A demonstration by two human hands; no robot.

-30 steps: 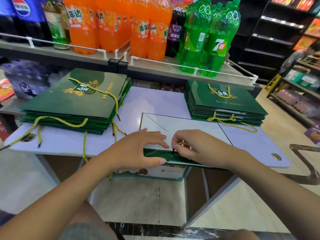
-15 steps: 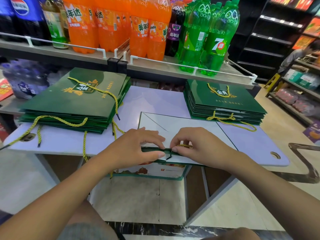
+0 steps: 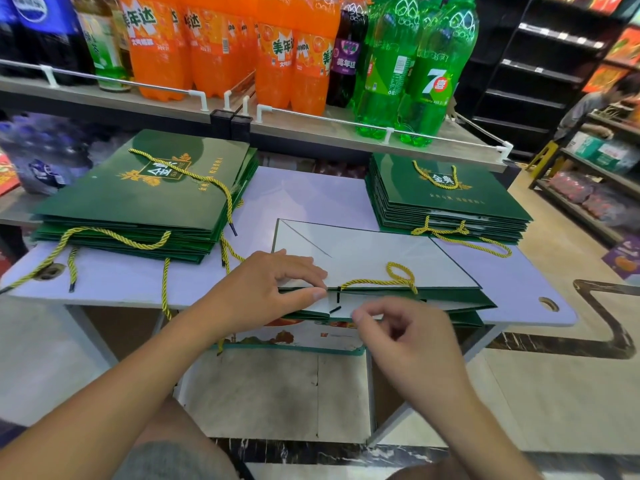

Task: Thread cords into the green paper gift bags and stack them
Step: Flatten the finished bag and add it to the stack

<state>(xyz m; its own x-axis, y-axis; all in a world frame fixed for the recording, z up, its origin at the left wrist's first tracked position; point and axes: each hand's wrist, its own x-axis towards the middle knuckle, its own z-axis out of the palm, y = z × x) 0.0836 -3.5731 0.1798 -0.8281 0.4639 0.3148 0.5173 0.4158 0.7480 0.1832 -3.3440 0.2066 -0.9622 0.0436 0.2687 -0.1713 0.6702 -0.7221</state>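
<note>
A bag (image 3: 367, 252) lies flat at the near edge of the surface (image 3: 311, 195), between a left stack (image 3: 138, 206) and a right stack (image 3: 450, 206) of bags. A gold cord (image 3: 398, 276) loops on it near its near edge. The left hand (image 3: 273, 289) pinches that edge. The right hand (image 3: 408, 344) hovers just beside it, fingers curled; whether it holds anything I cannot tell.

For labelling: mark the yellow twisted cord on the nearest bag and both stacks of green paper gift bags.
Yellow twisted cord (image 3: 367, 281): head view, straight run.
Left stack of green paper gift bags (image 3: 104, 199): head view, top face.
Right stack (image 3: 498, 206): head view, top face.
</note>
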